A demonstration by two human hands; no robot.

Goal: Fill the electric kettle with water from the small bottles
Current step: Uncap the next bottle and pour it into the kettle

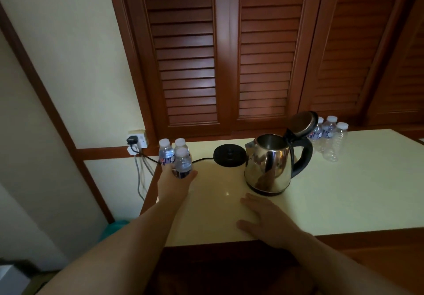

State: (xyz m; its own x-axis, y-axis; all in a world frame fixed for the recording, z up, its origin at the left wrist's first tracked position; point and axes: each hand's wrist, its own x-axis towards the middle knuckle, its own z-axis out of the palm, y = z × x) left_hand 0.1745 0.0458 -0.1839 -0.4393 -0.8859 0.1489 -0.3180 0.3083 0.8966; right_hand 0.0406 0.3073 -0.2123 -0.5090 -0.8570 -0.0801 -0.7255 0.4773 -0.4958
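A steel electric kettle [270, 164] stands on the pale table [344, 191] with its lid [302, 122] swung open and its black handle to the right. Its black base [229, 155] sits apart, just to the left. Three small capped water bottles cluster at the table's far left corner; my left hand [174, 180] grips the nearest bottle [182, 163] low on its body. My right hand [263, 216] rests flat on the table in front of the kettle, fingers straight.
Several clear bottles [330, 136] with white caps stand behind the kettle at the right. A cord runs from the base to a wall socket [137, 139] at the left. Wooden louvred doors [229, 54] back the table.
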